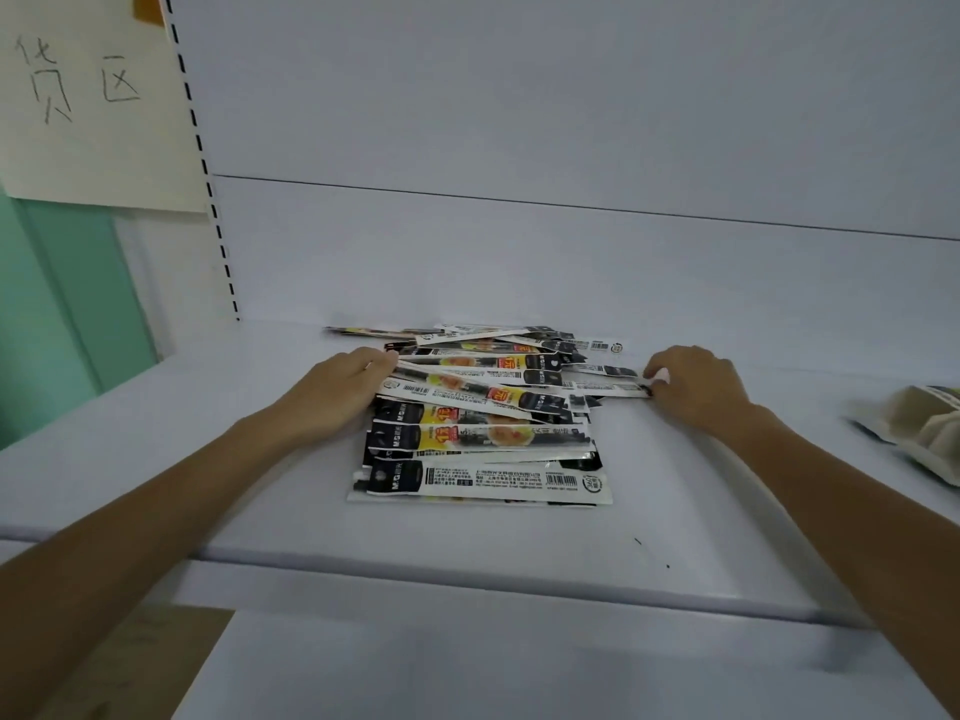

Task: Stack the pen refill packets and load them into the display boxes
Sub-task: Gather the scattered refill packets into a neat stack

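A loose pile of several long pen refill packets [480, 423], black, white and yellow, lies fanned out on the white shelf [467, 553]. My left hand [340, 389] grips the left ends of packets in the middle of the pile. My right hand [693, 384] pinches the right end of one packet at the pile's right side. The nearest packet lies face down with its barcode showing.
A flattened pale cardboard display box [924, 433] lies on the shelf at the far right. The shelf's back panel stands just behind the pile. A slotted upright [208, 184] and a paper sign [88, 96] are at the left. A brown carton [135, 662] sits below the shelf.
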### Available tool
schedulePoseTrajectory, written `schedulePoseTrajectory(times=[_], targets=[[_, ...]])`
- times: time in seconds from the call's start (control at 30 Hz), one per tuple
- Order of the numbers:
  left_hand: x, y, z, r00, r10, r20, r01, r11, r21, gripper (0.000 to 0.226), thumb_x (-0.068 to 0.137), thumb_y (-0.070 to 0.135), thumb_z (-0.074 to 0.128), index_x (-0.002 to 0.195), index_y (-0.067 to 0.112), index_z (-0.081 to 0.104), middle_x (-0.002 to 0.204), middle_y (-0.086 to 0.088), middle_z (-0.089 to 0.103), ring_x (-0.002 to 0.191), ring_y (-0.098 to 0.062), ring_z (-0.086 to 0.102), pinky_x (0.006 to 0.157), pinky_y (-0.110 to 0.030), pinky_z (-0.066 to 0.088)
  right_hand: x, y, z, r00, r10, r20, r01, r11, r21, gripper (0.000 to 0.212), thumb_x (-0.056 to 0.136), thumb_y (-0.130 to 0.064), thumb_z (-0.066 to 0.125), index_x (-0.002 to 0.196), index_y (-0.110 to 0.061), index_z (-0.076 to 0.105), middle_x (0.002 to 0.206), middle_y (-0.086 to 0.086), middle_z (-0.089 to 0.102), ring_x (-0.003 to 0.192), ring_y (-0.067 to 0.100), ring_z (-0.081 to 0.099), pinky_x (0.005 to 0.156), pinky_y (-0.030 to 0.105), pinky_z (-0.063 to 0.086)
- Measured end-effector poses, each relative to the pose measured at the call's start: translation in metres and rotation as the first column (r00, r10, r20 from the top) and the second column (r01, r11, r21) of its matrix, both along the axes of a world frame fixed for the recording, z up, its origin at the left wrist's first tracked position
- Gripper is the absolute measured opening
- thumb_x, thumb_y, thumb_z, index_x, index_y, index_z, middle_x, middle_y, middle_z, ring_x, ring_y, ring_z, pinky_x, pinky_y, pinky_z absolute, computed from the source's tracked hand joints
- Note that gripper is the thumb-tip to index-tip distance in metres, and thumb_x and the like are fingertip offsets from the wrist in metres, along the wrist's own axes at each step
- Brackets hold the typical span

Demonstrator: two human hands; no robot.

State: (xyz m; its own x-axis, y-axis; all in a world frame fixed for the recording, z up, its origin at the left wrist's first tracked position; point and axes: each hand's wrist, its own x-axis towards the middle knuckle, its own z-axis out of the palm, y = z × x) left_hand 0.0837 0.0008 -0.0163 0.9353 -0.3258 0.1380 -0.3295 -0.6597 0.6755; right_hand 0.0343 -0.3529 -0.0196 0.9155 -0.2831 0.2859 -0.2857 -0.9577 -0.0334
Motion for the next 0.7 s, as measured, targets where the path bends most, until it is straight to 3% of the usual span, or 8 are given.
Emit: schedulePoseTrajectory(times=[0.07, 0.13, 0.2, 0.27, 0.33, 0.43, 0.53, 0.7], targets=[[-0.002, -0.001, 0.001, 1.0, 0.014, -0.009, -0.014, 0.999, -0.038, 0.045, 0.099, 0.043, 0.027, 0.13, 0.02, 0.048, 0.136, -0.001, 0.049, 0.121, -0.016, 0.043, 0.089, -0.024, 0.026, -0.006, 0.004, 0.001, 0.991, 0.119, 0.066, -0.131, 0.96, 0.247, 0.037, 0.079, -0.031, 0.054, 0.113, -0.02, 0.064, 0.126, 0.002, 0.058, 0.121, 0.024, 0.048, 0.101, 0.031, 0.035], [-0.006, -0.003, 0.001, 0.999, 0.009, -0.036, -0.011, 0.997, -0.078, 0.046, 0.098, 0.046, 0.027, 0.132, 0.022, 0.046, 0.137, 0.001, 0.048, 0.121, -0.015, 0.042, 0.091, -0.024, 0.026, -0.008, 0.016, 0.002, 0.973, 0.222, 0.064, -0.23, 0.908, 0.35, 0.033, 0.085, -0.025, 0.06, 0.117, -0.018, 0.064, 0.129, 0.001, 0.057, 0.124, 0.02, 0.047, 0.099, 0.019, 0.029], [-0.011, -0.004, 0.002, 0.999, -0.009, -0.035, 0.005, 0.995, -0.099, 0.047, 0.098, 0.046, 0.027, 0.135, 0.023, 0.044, 0.139, 0.001, 0.046, 0.124, -0.016, 0.042, 0.093, -0.024, 0.027, -0.006, 0.023, -0.001, 0.96, 0.28, 0.023, -0.275, 0.918, 0.285, 0.031, 0.088, -0.023, 0.062, 0.117, -0.013, 0.064, 0.127, 0.004, 0.059, 0.122, 0.021, 0.049, 0.096, 0.018, 0.031], [-0.016, -0.002, 0.003, 1.0, -0.004, 0.004, 0.004, 0.998, -0.07, 0.048, 0.098, 0.045, 0.027, 0.137, 0.021, 0.041, 0.142, 0.0, 0.044, 0.127, -0.017, 0.04, 0.096, -0.025, 0.026, -0.007, 0.021, -0.001, 0.957, 0.283, 0.063, -0.29, 0.933, 0.215, 0.028, 0.085, -0.022, 0.065, 0.111, -0.009, 0.067, 0.12, 0.007, 0.063, 0.116, 0.025, 0.054, 0.101, 0.029, 0.037], [-0.019, 0.004, 0.004, 0.999, 0.014, 0.037, -0.013, 0.999, -0.052, 0.048, 0.098, 0.044, 0.028, 0.136, 0.018, 0.043, 0.142, 0.0, 0.043, 0.13, -0.017, 0.037, 0.099, -0.026, 0.026, -0.013, 0.013, 0.003, 0.961, 0.248, 0.125, -0.267, 0.948, 0.172, 0.022, 0.086, -0.018, 0.064, 0.105, -0.008, 0.067, 0.111, 0.009, 0.066, 0.107, 0.029, 0.057, 0.094, 0.038, 0.043], [-0.023, 0.011, 0.004, 0.999, 0.023, 0.043, -0.019, 0.997, -0.078, 0.036, 0.099, 0.038, 0.029, 0.116, 0.017, 0.053, 0.127, -0.001, 0.053, 0.113, -0.017, 0.046, 0.089, -0.025, 0.03, -0.027, 0.006, 0.011, 0.948, 0.179, 0.263, -0.216, 0.969, 0.121, 0.017, 0.091, -0.017, 0.055, 0.099, -0.005, 0.065, 0.096, 0.012, 0.065, 0.09, 0.033, 0.058, 0.076, 0.038, 0.045], [-0.029, 0.011, 0.003, 1.0, 0.007, 0.017, -0.005, 0.99, -0.14, 0.024, 0.099, 0.036, 0.031, 0.102, 0.023, 0.052, 0.109, 0.004, 0.056, 0.102, -0.014, 0.048, 0.084, -0.024, 0.03, -0.033, 0.013, 0.023, 0.918, 0.109, 0.381, -0.133, 0.99, 0.037, 0.022, 0.094, -0.02, 0.05, 0.103, -0.004, 0.062, 0.096, 0.012, 0.063, 0.09, 0.034, 0.056, 0.073, 0.038, 0.043], [-0.04, 0.004, 0.004, 0.998, -0.037, -0.042, 0.027, 0.974, -0.227, 0.036, 0.098, 0.041, 0.031, 0.125, 0.026, 0.05, 0.122, 0.011, 0.05, 0.112, -0.009, 0.045, 0.091, -0.022, 0.028, -0.02, 0.061, 0.037, 0.894, 0.284, 0.345, -0.296, 0.955, -0.019, 0.023, 0.095, -0.025, 0.048, 0.103, -0.009, 0.063, 0.095, 0.01, 0.063, 0.09, 0.029, 0.057, 0.076, 0.037, 0.044]])
